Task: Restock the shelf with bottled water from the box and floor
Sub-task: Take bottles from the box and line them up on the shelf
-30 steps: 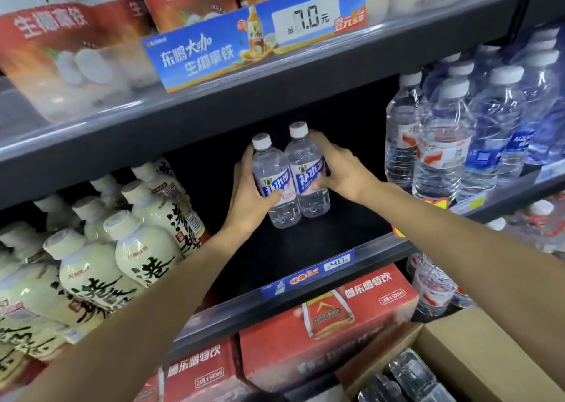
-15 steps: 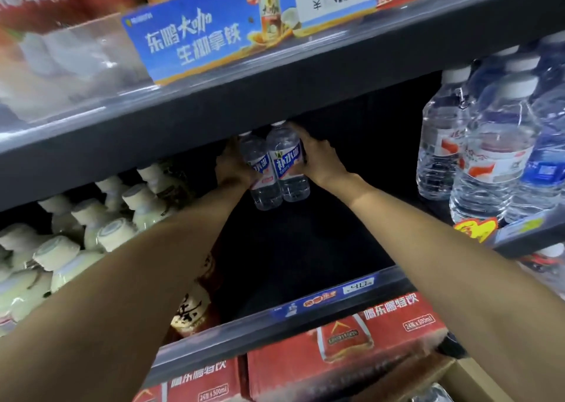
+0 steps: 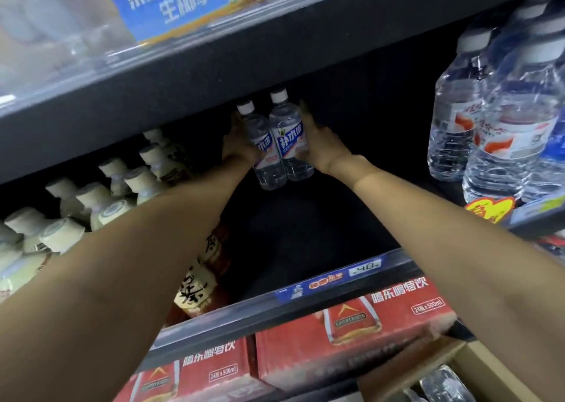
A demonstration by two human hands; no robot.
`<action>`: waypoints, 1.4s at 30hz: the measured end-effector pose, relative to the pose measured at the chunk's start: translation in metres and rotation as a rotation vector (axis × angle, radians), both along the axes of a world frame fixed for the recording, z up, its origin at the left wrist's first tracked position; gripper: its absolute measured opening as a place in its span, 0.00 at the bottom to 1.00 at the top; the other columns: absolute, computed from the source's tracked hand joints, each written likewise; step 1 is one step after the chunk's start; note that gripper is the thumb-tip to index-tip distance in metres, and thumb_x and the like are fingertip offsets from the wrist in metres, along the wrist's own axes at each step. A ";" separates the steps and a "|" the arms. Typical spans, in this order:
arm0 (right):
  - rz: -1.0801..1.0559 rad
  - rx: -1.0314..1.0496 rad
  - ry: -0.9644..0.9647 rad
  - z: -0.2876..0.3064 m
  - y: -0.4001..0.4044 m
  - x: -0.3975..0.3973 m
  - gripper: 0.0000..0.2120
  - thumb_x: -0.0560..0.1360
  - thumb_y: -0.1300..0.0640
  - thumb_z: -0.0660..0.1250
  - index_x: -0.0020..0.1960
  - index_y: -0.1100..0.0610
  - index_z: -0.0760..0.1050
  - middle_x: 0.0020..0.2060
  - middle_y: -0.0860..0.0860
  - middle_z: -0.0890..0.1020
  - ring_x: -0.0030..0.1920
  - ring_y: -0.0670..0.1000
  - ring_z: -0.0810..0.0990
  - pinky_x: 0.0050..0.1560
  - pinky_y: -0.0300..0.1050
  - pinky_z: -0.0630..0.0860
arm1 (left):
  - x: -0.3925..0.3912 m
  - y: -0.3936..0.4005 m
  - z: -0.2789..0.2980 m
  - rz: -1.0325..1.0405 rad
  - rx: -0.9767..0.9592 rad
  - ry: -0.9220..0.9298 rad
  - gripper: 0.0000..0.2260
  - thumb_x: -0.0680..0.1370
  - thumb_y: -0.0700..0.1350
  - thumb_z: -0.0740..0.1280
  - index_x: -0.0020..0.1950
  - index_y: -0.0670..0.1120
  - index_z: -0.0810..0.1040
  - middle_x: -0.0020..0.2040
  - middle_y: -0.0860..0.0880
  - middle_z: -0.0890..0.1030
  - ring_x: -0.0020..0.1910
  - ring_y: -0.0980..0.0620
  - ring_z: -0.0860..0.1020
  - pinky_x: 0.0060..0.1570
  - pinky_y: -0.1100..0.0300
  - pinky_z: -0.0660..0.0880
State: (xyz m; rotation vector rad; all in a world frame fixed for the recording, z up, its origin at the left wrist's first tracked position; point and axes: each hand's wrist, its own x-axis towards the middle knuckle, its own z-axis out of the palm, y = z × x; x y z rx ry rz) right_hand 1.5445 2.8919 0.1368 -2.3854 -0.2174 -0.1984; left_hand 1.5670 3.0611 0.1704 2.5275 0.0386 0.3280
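Observation:
Two small clear water bottles with white caps and blue labels stand side by side deep on the dark shelf (image 3: 305, 233). My left hand (image 3: 237, 144) grips the left water bottle (image 3: 264, 157) from its left side. My right hand (image 3: 321, 144) holds the right water bottle (image 3: 289, 141) from its right side. Both arms reach far in under the upper shelf. The cardboard box (image 3: 458, 368) sits at the bottom right with more clear bottles (image 3: 440, 386) showing inside.
Cream-coloured drink bottles (image 3: 101, 206) fill the shelf's left part. Large water bottles (image 3: 501, 132) stand at the right. The upper shelf edge (image 3: 214, 74) hangs low over the bottle caps. Red drink cartons (image 3: 351, 325) lie below the price rail (image 3: 336, 279).
Both hands have pushed the two bottles from the shelf's front towards the back. The view has moved closer to the shelf.

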 end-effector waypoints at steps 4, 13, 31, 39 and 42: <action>-0.012 -0.248 -0.088 0.003 -0.002 -0.036 0.42 0.76 0.55 0.65 0.79 0.52 0.40 0.75 0.58 0.61 0.67 0.63 0.71 0.63 0.56 0.72 | -0.028 -0.011 -0.005 -0.026 -0.024 -0.192 0.42 0.69 0.38 0.75 0.77 0.44 0.55 0.74 0.43 0.64 0.72 0.45 0.66 0.69 0.54 0.66; -0.129 -0.592 -0.244 0.030 -0.045 -0.161 0.31 0.77 0.53 0.66 0.75 0.59 0.59 0.67 0.57 0.68 0.64 0.60 0.70 0.59 0.55 0.73 | -0.139 -0.046 -0.010 -0.366 0.155 -0.363 0.31 0.73 0.37 0.69 0.74 0.43 0.64 0.72 0.42 0.66 0.72 0.43 0.64 0.70 0.54 0.64; -0.325 -0.636 0.111 -0.087 -0.109 -0.424 0.21 0.76 0.46 0.61 0.63 0.57 0.67 0.57 0.55 0.74 0.59 0.59 0.73 0.55 0.54 0.71 | -0.339 -0.127 -0.152 -1.102 0.251 -0.162 0.23 0.73 0.39 0.70 0.67 0.43 0.72 0.62 0.45 0.75 0.61 0.45 0.73 0.63 0.56 0.67; -0.333 -0.629 0.380 -0.176 -0.104 -0.451 0.22 0.77 0.49 0.63 0.66 0.57 0.65 0.63 0.54 0.72 0.65 0.57 0.70 0.59 0.51 0.70 | -0.351 -0.128 -0.247 -1.245 0.451 0.141 0.23 0.73 0.39 0.71 0.68 0.43 0.72 0.67 0.46 0.73 0.67 0.46 0.70 0.69 0.54 0.63; -0.313 -0.629 0.463 -0.200 -0.105 -0.455 0.23 0.76 0.50 0.64 0.67 0.57 0.64 0.63 0.54 0.72 0.65 0.56 0.71 0.59 0.49 0.70 | -0.348 -0.123 -0.277 -1.340 0.638 0.290 0.25 0.72 0.43 0.73 0.68 0.45 0.73 0.65 0.47 0.73 0.65 0.46 0.70 0.66 0.52 0.66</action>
